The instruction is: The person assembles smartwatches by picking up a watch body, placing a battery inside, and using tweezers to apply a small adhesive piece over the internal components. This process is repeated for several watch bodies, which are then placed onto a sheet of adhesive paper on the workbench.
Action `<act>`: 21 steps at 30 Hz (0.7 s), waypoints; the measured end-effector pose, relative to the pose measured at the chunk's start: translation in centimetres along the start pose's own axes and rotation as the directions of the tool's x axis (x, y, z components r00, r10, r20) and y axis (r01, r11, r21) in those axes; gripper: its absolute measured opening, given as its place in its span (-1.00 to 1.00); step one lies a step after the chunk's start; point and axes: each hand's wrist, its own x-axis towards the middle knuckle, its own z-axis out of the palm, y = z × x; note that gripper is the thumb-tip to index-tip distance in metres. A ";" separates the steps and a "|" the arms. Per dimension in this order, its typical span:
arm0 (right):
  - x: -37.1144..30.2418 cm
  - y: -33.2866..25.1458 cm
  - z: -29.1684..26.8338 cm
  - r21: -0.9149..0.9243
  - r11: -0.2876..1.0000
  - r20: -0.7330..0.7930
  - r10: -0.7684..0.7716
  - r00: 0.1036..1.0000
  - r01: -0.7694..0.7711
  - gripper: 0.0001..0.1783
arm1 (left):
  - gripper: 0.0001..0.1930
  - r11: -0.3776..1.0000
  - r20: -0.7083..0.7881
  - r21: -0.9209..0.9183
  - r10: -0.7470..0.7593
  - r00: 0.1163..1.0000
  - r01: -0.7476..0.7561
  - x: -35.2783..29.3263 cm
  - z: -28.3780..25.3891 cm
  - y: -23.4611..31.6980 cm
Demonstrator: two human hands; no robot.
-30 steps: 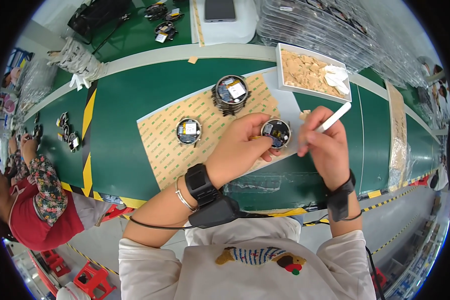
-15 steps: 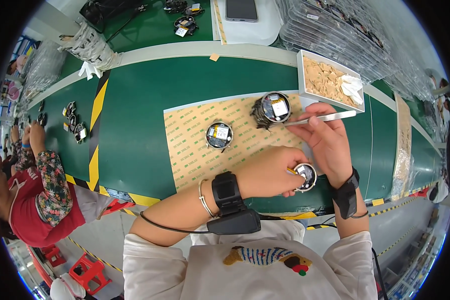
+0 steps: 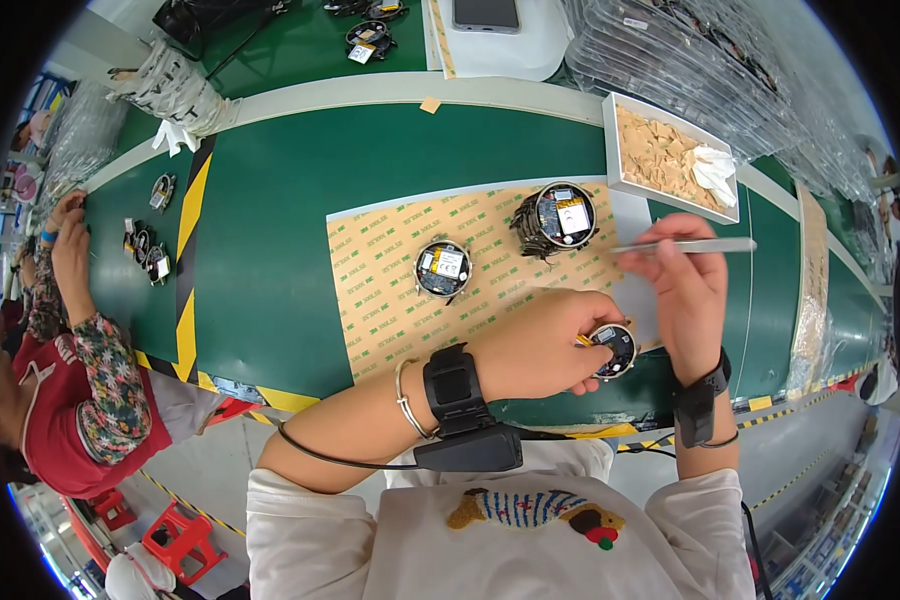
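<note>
My left hand [image 3: 565, 335] is closed on a round circuit module [image 3: 613, 352], a metal-rimmed disc with a dark board inside, near the table's front edge. A pair of silver tweezers [image 3: 705, 245] lies across the fingers of my right hand [image 3: 688, 285], gripped between thumb and fingers. Their tips point left over the right part of a beige sheet [image 3: 390, 330] with green print. On that sheet sit another round module [image 3: 443, 268] with a white-labelled battery and, further right, a stack of round modules [image 3: 562, 215]. Nothing shows clearly between the tweezer tips.
A white box [image 3: 610, 150] of small tan pieces and a crumpled white tissue stands beyond my right hand. Plastic trays [image 3: 670, 70] pile up behind it. More modules [image 3: 148, 250] lie left of the striped tape [image 3: 195, 230], near a co-worker's arm [image 3: 115, 370]. A phone [image 3: 486, 14] rests at the back.
My right hand and the tweezers have moved right, away from the stack of modules. The left hand keeps its hold. At the left, the co-worker's hands have shifted and a module lies apart there.
</note>
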 end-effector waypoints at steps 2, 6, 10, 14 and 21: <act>0.1 0.4 0.1 -0.056 0.998 -0.035 -0.018 0.999 0.016 -0.84 | -0.69 1.000 0.014 0.023 -0.016 1.000 0.015 -0.1 0.0 0.2; 0.5 0.0 -0.9 -0.207 0.976 -0.142 -0.091 0.986 0.060 -0.84 | -0.68 0.999 0.034 0.009 0.032 0.999 -0.032 -0.3 -0.2 0.3; 0.5 -0.8 -2.2 -0.279 0.960 -0.191 -0.064 0.980 0.008 -0.87 | -0.65 0.999 -0.011 0.040 0.007 1.000 -0.006 -0.7 -0.1 0.8; 0.3 -0.9 -2.1 -0.299 0.945 -0.105 0.102 0.989 -0.129 -0.89 | -0.62 0.990 -0.144 0.093 0.119 0.982 -0.106 -0.6 -0.1 0.3; 0.7 -0.6 -3.1 -0.276 0.956 -0.026 0.092 0.995 -0.095 -0.91 | -0.63 0.997 -0.261 0.033 0.082 0.962 -0.076 -0.6 0.2 1.5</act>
